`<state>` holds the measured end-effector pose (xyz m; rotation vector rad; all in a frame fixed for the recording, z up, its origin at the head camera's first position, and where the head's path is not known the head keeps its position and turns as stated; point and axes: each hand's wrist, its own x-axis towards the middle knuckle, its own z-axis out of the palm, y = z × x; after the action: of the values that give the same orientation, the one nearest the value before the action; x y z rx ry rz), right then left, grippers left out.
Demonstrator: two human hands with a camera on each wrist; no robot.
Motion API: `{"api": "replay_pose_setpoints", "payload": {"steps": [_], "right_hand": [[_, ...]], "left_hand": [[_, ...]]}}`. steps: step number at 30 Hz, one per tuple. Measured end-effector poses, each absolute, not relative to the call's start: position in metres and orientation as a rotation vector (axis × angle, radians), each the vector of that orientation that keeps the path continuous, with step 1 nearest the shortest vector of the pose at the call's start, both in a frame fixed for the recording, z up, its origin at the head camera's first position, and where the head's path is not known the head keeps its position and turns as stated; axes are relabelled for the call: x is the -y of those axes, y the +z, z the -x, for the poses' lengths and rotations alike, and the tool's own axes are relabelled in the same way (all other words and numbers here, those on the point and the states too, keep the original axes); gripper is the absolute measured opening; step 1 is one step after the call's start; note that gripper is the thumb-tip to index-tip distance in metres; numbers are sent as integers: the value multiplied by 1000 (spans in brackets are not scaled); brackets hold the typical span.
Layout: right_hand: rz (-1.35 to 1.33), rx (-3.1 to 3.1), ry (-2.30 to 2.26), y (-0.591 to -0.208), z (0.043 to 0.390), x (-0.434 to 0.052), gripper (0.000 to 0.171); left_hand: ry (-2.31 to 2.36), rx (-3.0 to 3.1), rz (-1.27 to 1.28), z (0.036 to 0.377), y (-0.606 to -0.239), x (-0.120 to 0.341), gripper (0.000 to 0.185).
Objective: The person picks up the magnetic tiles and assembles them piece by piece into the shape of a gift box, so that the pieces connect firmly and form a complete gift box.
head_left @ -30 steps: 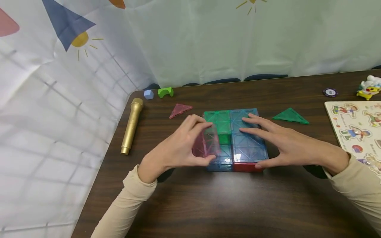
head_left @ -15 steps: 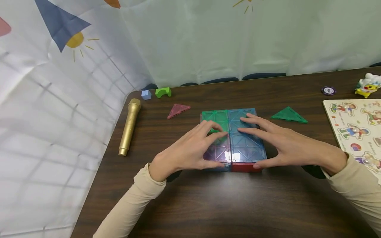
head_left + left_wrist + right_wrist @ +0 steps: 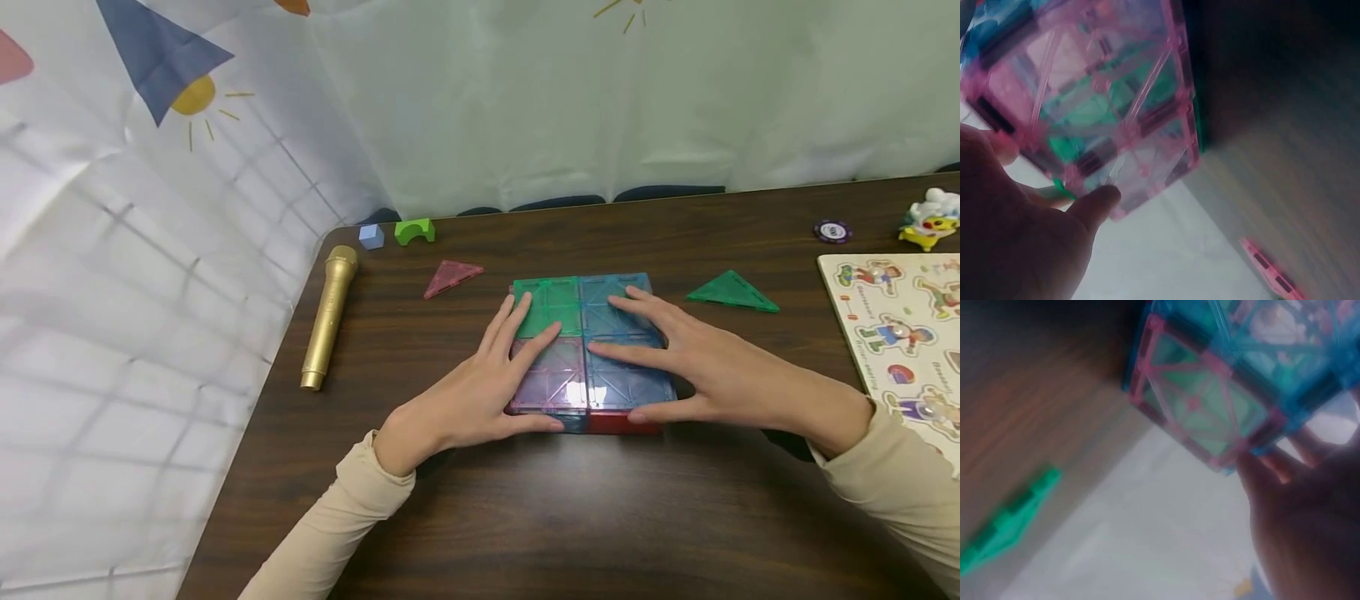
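Magnetic tile box sits near the middle of the dark wooden desk, a low block of clear plastic squares: green and blue on top at the far side, pink and blue on top at the near side, a red face along the near right edge. The left hand lies flat over the pink top tile, fingers straight and spread, thumb along the near edge; its grip is wide and closes round nothing. In the left wrist view the pink tile fills the frame with the thumb at its corner. The right hand rests the same way on the blue tiles, fingers straight on top and thumb against the red side, grip wide too. The right wrist view is blurred, showing a side face of the box.

A pink triangle lies just left of the box, a green triangle to its right. Farther left lie a gold microphone, a small blue cube and a green arch block. A peg puzzle board, a poker chip and a small toy figure are at the right edge.
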<state>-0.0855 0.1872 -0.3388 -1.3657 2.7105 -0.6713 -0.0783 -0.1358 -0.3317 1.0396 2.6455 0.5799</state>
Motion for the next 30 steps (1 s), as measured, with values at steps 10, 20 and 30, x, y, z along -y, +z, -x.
{"api": "replay_pose_setpoints", "payload": {"steps": [10,20,30], "right_hand": [[1272,-2778,-634,-338,76,-176,71],[1220,-2774,-594,-336,76,-176,76],[1277,-2760,-591,-336,81,-182,79]], "left_hand": [[539,-2679,-1066,74,-336,131,98],[561,-2665,-1036,74,-335,131,92],[579,-2684,-1037,74,-338,130,89]]}}
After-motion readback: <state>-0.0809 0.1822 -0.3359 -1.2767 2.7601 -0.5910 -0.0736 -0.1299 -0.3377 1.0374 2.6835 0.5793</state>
